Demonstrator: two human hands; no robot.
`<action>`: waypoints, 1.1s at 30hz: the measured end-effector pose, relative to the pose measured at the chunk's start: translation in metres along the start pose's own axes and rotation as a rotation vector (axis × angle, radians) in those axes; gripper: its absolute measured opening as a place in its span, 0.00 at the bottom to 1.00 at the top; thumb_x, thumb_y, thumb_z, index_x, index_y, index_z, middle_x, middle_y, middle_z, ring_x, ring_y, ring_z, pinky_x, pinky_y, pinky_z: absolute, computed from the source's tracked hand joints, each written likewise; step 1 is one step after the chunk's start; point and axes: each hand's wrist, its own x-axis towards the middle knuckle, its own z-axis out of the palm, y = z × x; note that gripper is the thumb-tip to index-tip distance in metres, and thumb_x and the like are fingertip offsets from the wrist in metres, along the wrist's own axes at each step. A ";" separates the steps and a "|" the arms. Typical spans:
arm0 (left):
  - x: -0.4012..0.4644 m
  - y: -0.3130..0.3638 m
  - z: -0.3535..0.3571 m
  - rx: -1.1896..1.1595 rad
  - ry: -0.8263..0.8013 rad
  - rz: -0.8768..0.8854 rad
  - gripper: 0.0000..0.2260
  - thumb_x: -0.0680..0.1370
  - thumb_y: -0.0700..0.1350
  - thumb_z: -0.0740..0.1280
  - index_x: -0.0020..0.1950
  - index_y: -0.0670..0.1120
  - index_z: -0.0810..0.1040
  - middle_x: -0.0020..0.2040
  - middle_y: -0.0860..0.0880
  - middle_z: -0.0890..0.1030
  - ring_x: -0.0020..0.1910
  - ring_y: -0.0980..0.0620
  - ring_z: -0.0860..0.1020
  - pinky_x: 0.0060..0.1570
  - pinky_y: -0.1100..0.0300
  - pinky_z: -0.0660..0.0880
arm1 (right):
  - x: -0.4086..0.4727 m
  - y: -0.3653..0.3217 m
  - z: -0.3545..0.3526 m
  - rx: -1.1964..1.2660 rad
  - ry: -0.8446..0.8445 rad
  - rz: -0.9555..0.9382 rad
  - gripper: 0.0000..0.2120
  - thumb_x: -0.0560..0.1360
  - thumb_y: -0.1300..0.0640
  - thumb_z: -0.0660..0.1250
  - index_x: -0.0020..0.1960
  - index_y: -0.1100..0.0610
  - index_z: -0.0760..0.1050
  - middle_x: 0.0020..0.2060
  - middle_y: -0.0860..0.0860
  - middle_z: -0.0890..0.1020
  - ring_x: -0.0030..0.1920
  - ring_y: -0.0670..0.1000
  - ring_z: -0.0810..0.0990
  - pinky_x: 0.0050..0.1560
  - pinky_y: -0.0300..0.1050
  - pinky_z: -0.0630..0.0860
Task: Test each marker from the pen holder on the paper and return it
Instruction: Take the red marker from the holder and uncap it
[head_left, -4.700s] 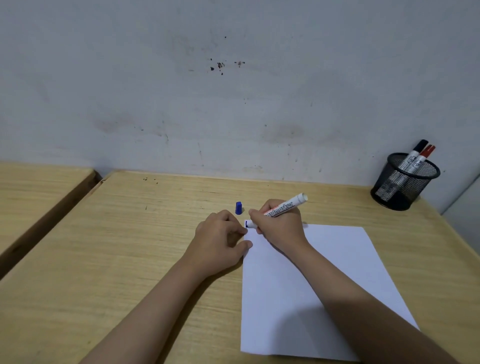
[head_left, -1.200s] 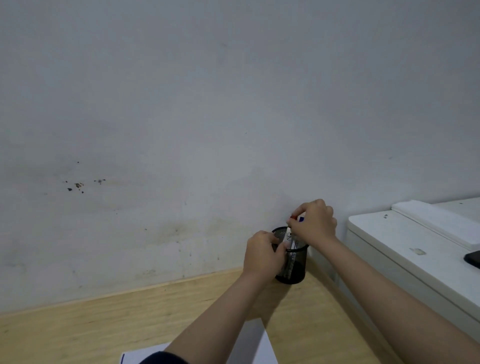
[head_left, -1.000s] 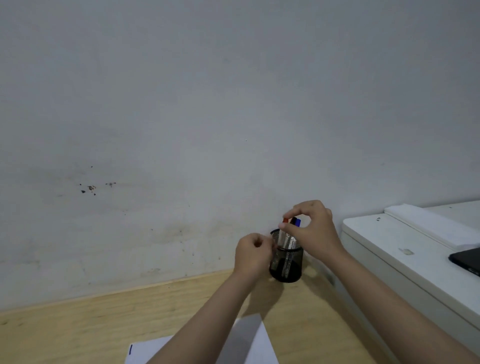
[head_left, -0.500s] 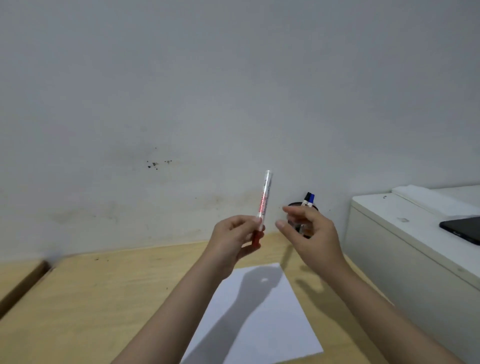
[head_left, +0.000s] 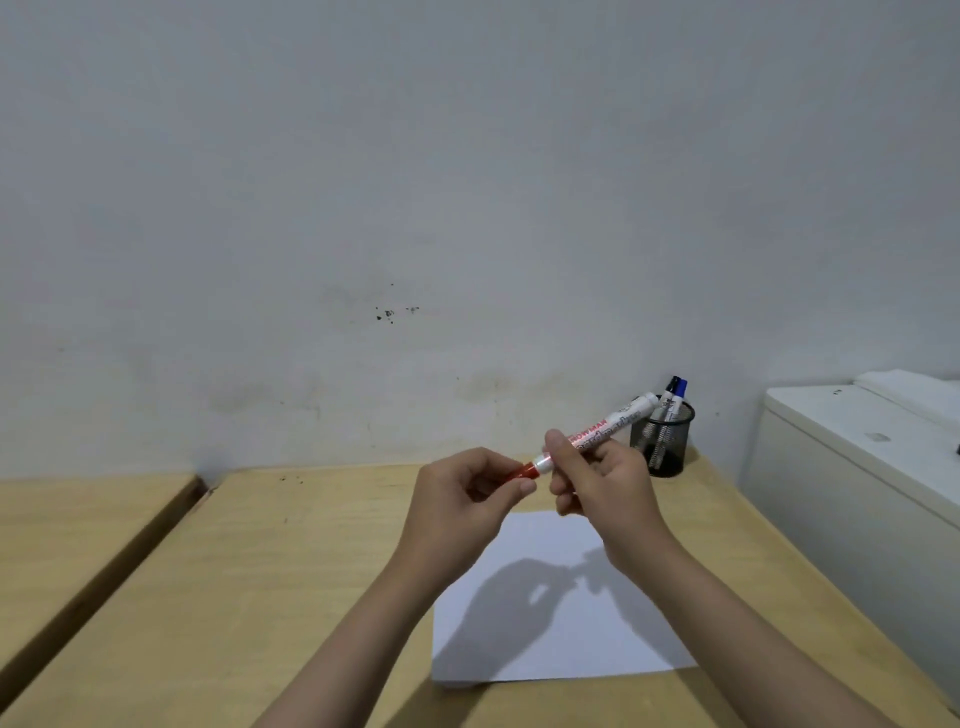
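A white marker with red lettering and a red cap (head_left: 602, 434) is held level above the desk, between both hands. My right hand (head_left: 605, 486) grips its barrel. My left hand (head_left: 460, 501) pinches the red cap end (head_left: 524, 471). Below the hands a white sheet of paper (head_left: 550, 613) lies on the wooden desk (head_left: 260, 597). A black mesh pen holder (head_left: 662, 441) stands at the back right by the wall, with a black-capped and a blue-capped marker (head_left: 675, 395) upright in it.
A white cabinet-like unit (head_left: 857, 467) stands along the desk's right side, higher than the desktop. A second wooden surface (head_left: 67, 530) lies to the left across a dark gap. The grey wall runs along the back.
The blue marker went back into the holder and the red one came out. The red marker has tipped from upright to level, and my right hand now grips its barrel. The view has tilted down.
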 end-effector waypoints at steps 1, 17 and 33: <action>-0.002 -0.001 0.000 0.044 -0.014 0.043 0.01 0.70 0.41 0.73 0.40 0.47 0.83 0.34 0.50 0.84 0.33 0.57 0.78 0.35 0.66 0.74 | -0.002 0.003 0.004 0.010 -0.006 0.030 0.13 0.74 0.54 0.69 0.36 0.61 0.76 0.21 0.50 0.75 0.21 0.47 0.71 0.25 0.40 0.72; 0.012 -0.059 -0.046 0.223 -0.061 -0.150 0.03 0.74 0.41 0.69 0.43 0.46 0.83 0.33 0.52 0.81 0.29 0.62 0.75 0.32 0.73 0.70 | 0.023 0.037 0.004 0.120 0.086 -0.069 0.08 0.76 0.58 0.67 0.39 0.61 0.77 0.23 0.48 0.77 0.25 0.45 0.73 0.29 0.39 0.74; 0.055 -0.161 -0.053 0.536 -0.233 -0.488 0.11 0.71 0.41 0.66 0.53 0.46 0.74 0.42 0.51 0.78 0.44 0.50 0.77 0.38 0.63 0.70 | 0.032 0.086 0.016 -0.068 -0.086 0.039 0.06 0.75 0.62 0.68 0.41 0.64 0.77 0.23 0.47 0.81 0.26 0.43 0.76 0.29 0.36 0.75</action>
